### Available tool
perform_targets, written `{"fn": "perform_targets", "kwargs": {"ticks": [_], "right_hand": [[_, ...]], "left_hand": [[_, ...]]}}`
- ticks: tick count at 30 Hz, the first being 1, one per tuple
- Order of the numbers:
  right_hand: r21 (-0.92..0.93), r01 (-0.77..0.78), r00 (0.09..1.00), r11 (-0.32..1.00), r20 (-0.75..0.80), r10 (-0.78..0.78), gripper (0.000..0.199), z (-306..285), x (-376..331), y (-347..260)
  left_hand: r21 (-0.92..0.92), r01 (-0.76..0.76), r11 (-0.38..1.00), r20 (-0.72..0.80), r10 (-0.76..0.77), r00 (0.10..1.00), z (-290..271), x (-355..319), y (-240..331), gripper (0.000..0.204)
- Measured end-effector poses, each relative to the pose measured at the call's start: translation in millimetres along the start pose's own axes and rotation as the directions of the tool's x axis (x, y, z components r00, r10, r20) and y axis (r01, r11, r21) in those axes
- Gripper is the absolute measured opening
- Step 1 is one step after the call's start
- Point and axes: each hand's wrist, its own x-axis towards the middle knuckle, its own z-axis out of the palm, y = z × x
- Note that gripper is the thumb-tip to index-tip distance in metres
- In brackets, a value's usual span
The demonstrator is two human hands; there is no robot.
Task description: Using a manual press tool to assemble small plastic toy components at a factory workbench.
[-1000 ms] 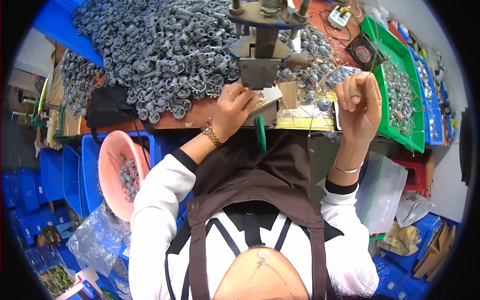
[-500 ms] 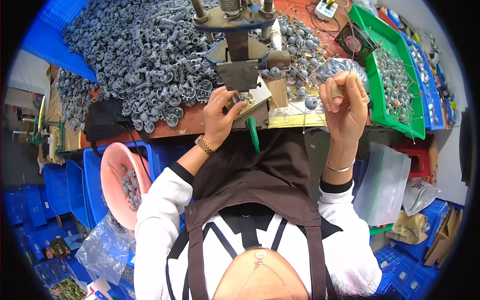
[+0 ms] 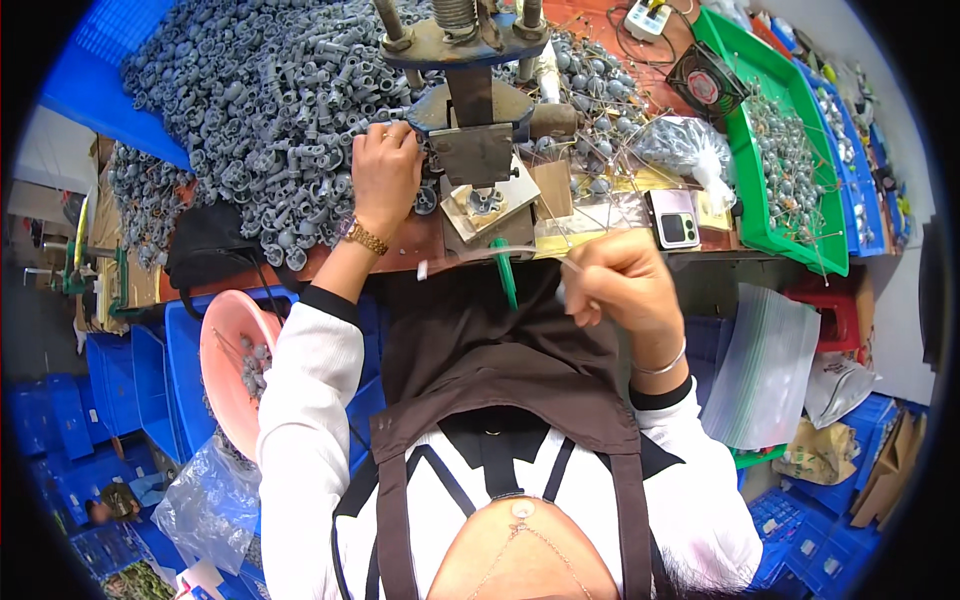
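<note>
My left hand (image 3: 387,170) has its fingers bent down into the pile of grey plastic fittings (image 3: 300,110); its fingertips and whatever they pinch are hidden. At the right, my right hand (image 3: 628,285) is closed on a thin wire (image 3: 480,252), smeared by motion, which stretches leftward over the table's front edge to a pale tip. Between my hands stands a press with a metal ram block (image 3: 476,153). Below that block lies a fixture plate (image 3: 490,205) with a small part seated in its middle. A green handle (image 3: 505,275) sticks out toward me under the fixture.
Grey balls on wires (image 3: 605,125) lie behind the press. A green tray (image 3: 752,170) of similar pieces, a small fan (image 3: 708,80), a clear plastic bag (image 3: 685,145) and a phone (image 3: 675,220) sit at the right. A pink basin (image 3: 225,345) stands lower left.
My left hand has left the fixture and moved up-left to the fittings pile. My right hand has come down and left with the wire, uncovering the phone.
</note>
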Motion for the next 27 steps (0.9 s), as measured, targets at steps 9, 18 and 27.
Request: {"fn": "perform_targets", "kwargs": {"ticks": [9,18,27], "right_hand": [[-0.025,-0.244,0.925,0.97,-0.307,0.224,0.02,14.7,27.9,68.3],[0.192,-0.115,0.912,0.975,-0.369,0.18,0.027,22.7,37.6,76.6],[0.192,-0.092,0.912,0.977,-0.378,0.16,0.026,23.6,36.9,75.0]], "left_hand": [[-0.906,0.423,0.011,0.382,-0.413,0.827,-14.2,-29.6,17.8,0.018],[-0.727,0.417,-0.546,0.615,-0.246,0.749,-44.1,-54.3,32.1,0.023],[-0.697,0.429,-0.574,0.629,-0.203,0.75,-46.2,-59.2,30.0,0.024]]}}
